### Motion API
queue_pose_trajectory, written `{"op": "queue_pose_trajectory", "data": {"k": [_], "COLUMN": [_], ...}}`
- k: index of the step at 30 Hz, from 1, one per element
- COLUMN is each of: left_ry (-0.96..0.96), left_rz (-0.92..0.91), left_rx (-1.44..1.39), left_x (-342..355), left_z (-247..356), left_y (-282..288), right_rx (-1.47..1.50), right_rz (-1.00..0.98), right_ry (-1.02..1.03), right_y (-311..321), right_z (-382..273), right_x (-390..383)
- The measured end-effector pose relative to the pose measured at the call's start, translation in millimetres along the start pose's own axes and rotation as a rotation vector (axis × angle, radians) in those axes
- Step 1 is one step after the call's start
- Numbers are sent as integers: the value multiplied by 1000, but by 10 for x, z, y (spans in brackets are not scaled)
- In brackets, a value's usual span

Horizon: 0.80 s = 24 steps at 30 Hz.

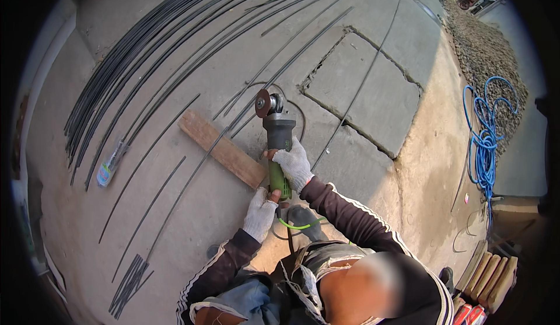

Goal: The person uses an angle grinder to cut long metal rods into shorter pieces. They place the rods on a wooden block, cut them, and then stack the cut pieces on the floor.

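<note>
Both my hands, in whitish knit gloves with bare fingertips, are on a green and dark grey angle grinder [280, 132]. My right hand [293, 164] wraps its body from the right, while my left hand [260, 211] grips the rear end by the cord. A reddish-brown cutting disc [263, 103] points away from me, above or beside some thin steel rods; whether it touches them I cannot tell. One long rod [199, 167] lies across a wooden board [224, 150] on the concrete, just left of the grinder.
Many long steel rods [137, 71] curve along the far left. Short rods [131, 287] are piled at lower left. A plastic bottle [106, 172] lies among rod ends. Rightward are a cracked-edged concrete slab [364, 89], coiled blue hose [485, 144], gravel [487, 51] and stacked blocks [489, 275].
</note>
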<state>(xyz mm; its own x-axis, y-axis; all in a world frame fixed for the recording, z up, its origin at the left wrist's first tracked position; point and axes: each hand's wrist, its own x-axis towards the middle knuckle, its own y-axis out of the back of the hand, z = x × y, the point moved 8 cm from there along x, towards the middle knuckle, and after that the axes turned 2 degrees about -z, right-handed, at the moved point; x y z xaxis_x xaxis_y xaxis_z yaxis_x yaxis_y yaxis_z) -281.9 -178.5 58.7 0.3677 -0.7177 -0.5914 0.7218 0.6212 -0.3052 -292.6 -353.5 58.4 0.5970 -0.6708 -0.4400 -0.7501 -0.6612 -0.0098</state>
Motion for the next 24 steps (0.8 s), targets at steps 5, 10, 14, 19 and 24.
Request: {"op": "queue_pose_trajectory", "data": {"k": [5,10,14,19,24], "left_ry": [69,-20,-168,-109,-57], "left_rz": [-69,-202,-64,38,-247], "left_rx": [170,211,591,915,707], "left_x": [-12,34,-87,-150,-224], "left_z": [1,46,36,-93,-71], "left_y": [56,13,-36,-145,-62], "right_rx": [88,370,371,155,182], "right_rz": [-45,-135,-129,52,172], "right_ry": [-9,-45,-81,-116,-163], "right_y": [-18,-59,36,228,818], "right_z": [66,94,85,200,448], "right_x": [-54,-212,-356,-386,-171]}}
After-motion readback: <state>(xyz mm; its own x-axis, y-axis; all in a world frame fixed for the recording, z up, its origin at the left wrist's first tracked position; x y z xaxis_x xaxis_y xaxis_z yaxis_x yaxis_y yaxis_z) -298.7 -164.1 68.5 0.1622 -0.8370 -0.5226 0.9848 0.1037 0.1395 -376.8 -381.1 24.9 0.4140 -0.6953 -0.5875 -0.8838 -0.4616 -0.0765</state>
